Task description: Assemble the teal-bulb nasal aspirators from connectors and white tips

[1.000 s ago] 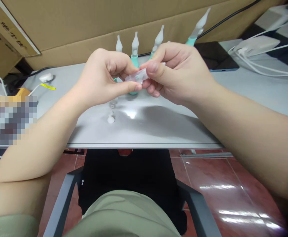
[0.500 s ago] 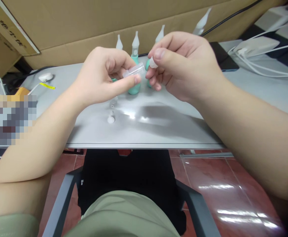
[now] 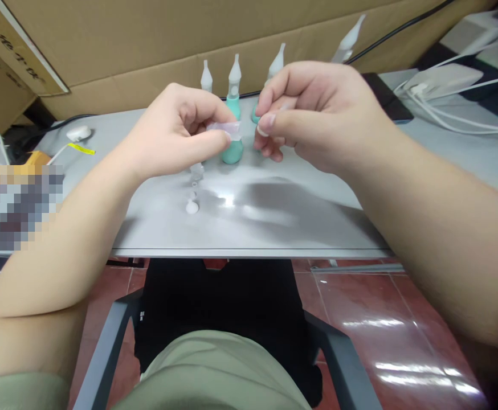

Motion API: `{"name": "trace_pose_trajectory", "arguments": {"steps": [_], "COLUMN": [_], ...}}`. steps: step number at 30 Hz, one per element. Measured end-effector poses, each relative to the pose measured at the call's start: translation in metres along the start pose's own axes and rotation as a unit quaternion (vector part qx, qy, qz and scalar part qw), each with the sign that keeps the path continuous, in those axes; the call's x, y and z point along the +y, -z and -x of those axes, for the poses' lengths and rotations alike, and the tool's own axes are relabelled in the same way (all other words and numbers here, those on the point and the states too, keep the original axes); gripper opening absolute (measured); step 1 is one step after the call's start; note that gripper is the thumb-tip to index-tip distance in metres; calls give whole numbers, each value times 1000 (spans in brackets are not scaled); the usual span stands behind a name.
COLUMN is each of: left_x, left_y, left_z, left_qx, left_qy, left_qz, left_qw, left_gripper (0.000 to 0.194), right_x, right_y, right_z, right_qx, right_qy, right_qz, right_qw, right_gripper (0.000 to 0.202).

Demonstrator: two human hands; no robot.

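Observation:
My left hand pinches a short clear plastic tube between thumb and fingers, its far end pointing right. Facing it, a small white piece with a rounded edge sits in the closed fingertips of my right hand; most of it is hidden by the thumb. A narrow gap separates tube and piece. Behind the hands stands a teal squeeze bulb with a white tapered nozzle. More white nozzles rise beside it, partly covered by my hands.
Small white parts lie on the grey table, left of its middle. A cardboard wall closes off the back. White cables and a dark flat device are at the right; a white puck-shaped object is at the left.
The clear tube has turned from slanting upward to nearly level. My right hand has dipped slightly, and the white piece has turned in its fingertips and sits lower.

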State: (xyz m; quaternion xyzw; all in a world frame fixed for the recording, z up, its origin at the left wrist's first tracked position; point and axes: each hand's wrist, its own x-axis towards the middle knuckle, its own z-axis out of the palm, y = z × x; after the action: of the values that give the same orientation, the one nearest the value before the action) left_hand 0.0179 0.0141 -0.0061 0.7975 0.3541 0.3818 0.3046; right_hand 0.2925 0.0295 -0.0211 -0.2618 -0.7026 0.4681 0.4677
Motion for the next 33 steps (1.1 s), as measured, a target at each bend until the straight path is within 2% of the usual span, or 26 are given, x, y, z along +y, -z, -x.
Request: {"name": "trace_pose_trajectory", "arguments": {"steps": [3, 5, 8, 12, 15, 18, 20, 23, 25, 28, 33], "left_x": [-8, -16, -21, -10, -4, -3, -3, -5, -8, -11, 1], "left_y": [3, 4, 3, 2, 1, -1, -4, -6, -8, -9, -12], "left_z": [-3, -7, -12, -12, -10, -8, -7, -6, -7, -7, -4], "left_qx": [-27, -20, -38, -73, -83, -97, -93, -58, -44, -52, -45], "left_qy": [15, 38, 63, 103, 112, 109, 89, 68, 68, 66, 111], "left_qz": [14, 30, 59, 91, 115, 143, 148, 141, 138, 148, 179], "left_qw": [999, 999, 996, 988, 983, 979, 981, 986, 987, 985, 976], "left_gripper": [4, 11, 30, 23, 29, 29, 30, 34, 42, 52, 34], "right_x": [-2, -2, 2, 13, 16, 10, 4, -2, -2, 1, 6], "right_y": [11, 16, 15, 8, 7, 9, 10, 8, 4, -2, -9], "right_z": [2, 3, 4, 3, 4, 6, 8, 10, 10, 10, 10], "right_qx": [-118, -194, -258, -315, -311, -284, -236, -137, -85, -53, -22], "right_qy": [-46, -65, -42, -18, -11, -10, -16, -7, 12, 43, 54], "right_qz": [68, 116, 180, 252, 277, 279, 253, 179, 137, 86, 57], "right_qw": [990, 972, 948, 915, 909, 917, 938, 974, 987, 994, 997], "right_gripper": [26, 20, 17, 19, 27, 31, 34, 56, 65, 65, 59]}}
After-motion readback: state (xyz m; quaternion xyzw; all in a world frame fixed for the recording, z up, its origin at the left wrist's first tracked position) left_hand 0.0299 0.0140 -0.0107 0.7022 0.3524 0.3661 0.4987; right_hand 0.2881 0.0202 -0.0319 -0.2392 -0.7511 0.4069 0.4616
